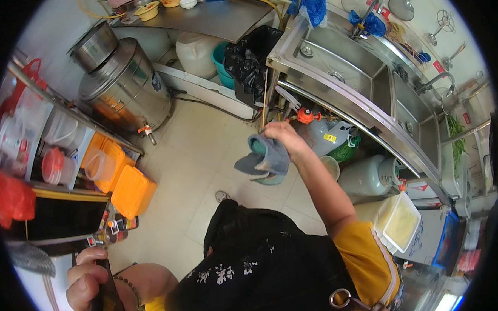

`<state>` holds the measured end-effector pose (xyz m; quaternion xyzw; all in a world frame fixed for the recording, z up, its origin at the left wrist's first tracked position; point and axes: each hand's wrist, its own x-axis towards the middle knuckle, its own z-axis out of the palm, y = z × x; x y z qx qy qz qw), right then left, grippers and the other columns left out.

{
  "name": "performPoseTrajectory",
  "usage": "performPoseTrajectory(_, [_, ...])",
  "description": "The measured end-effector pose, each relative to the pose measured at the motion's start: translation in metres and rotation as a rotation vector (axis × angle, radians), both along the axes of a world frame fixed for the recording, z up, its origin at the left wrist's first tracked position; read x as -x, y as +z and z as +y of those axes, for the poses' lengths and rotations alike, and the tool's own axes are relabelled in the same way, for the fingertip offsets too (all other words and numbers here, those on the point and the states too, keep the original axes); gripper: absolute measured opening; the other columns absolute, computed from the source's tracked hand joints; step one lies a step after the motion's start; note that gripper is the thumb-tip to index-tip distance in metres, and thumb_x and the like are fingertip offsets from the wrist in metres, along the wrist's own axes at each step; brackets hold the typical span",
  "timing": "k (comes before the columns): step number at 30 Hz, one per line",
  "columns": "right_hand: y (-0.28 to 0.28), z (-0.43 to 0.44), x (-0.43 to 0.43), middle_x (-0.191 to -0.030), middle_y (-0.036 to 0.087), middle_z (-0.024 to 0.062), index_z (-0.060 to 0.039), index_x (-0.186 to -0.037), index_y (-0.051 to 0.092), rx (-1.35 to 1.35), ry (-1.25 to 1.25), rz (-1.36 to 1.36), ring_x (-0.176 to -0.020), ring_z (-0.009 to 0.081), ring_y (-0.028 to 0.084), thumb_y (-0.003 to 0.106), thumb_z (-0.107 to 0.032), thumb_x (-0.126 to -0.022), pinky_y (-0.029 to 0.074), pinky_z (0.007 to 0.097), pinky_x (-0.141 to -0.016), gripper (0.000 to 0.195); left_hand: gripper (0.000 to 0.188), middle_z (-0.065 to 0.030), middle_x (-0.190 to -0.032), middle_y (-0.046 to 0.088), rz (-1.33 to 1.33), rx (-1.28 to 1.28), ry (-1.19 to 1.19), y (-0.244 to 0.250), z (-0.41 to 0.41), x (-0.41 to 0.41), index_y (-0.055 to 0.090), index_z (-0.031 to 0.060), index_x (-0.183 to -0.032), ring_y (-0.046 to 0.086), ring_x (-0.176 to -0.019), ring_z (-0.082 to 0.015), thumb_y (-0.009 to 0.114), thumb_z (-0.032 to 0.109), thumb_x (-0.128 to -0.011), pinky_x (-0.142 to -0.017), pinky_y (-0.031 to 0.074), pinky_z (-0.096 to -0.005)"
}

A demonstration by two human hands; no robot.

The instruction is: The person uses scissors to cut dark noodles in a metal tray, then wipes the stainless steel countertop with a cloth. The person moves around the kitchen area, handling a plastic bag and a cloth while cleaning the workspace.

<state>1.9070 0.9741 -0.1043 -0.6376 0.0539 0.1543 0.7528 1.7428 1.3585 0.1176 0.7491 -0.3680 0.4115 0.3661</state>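
In front of me, my right hand [283, 138] grips a grey-blue cloth [269, 157] that hangs folded above the tiled floor [199, 145]. A thin wooden stick [265, 95] runs up from beside its fingers; whether the hand holds it too, I cannot tell. At the lower left, my left hand [84, 280] is closed around a dark, narrow object [103, 294], whose lower end leaves the picture. A black apron [273, 257] bearing light marks covers my front.
To the right stands a steel double sink [336, 58] above gas cylinders [365, 178]. A black-bagged bin [252, 61] is beside it. A steel drum with a tap [127, 90] stands at the left, near orange boxes [133, 192] and bottles [116, 230] by a shelf.
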Motion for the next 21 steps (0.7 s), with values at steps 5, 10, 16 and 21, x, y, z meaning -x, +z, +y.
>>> performPoseTrajectory(5, [0.039, 0.013, -0.094, -0.071, 0.062, 0.0028, -0.0027, -0.073, 0.065, -0.037, -0.164, 0.042, -0.061, 0.0129, 0.057, 0.063, -0.018, -0.080, 0.048, 0.0290, -0.056, 0.017, 0.094, -0.0270, -0.115, 0.057, -0.024, 0.073, -0.127, 0.001, 0.044, -0.112, 0.050, -0.0084, -0.132, 0.054, -0.089, -0.0336, 0.037, 0.074, -0.087, -0.073, 0.048, -0.0523])
performPoseTrajectory(10, [0.041, -0.023, -0.200, -0.089, 0.067, 0.0124, -0.0046, -0.099, 0.065, 0.031, -0.253, 0.127, -0.074, 0.0230, 0.067, 0.059, -0.024, -0.085, 0.060, 0.0414, -0.066, 0.024, 0.097, -0.0286, -0.114, 0.056, 0.012, 0.090, -0.157, -0.006, 0.065, -0.195, 0.050, -0.0098, -0.132, 0.054, -0.088, -0.0351, 0.039, 0.075, -0.086, -0.073, 0.047, -0.0523])
performPoseTrajectory(16, [0.020, -0.084, -0.356, -0.102, 0.069, 0.0128, -0.0064, -0.115, 0.062, 0.052, -0.405, 0.193, -0.086, 0.0308, 0.068, 0.056, -0.034, -0.091, 0.057, 0.0541, -0.075, 0.037, 0.100, -0.0306, -0.113, 0.056, 0.034, 0.092, -0.078, -0.013, 0.066, -0.270, 0.049, -0.0116, -0.131, 0.054, -0.087, -0.0368, 0.041, 0.077, -0.084, -0.073, 0.046, -0.0524])
performPoseTrajectory(21, [0.020, -0.109, -0.449, -0.091, 0.071, 0.0106, 0.0002, -0.101, 0.070, 0.259, -0.557, 0.152, -0.075, 0.0227, 0.067, 0.069, -0.029, -0.086, 0.055, 0.0351, -0.070, 0.033, 0.103, -0.0323, -0.112, 0.055, 0.031, 0.064, 0.047, -0.006, 0.053, -0.327, 0.048, -0.0131, -0.130, 0.054, -0.086, -0.0383, 0.042, 0.078, -0.082, -0.072, 0.045, -0.0525])
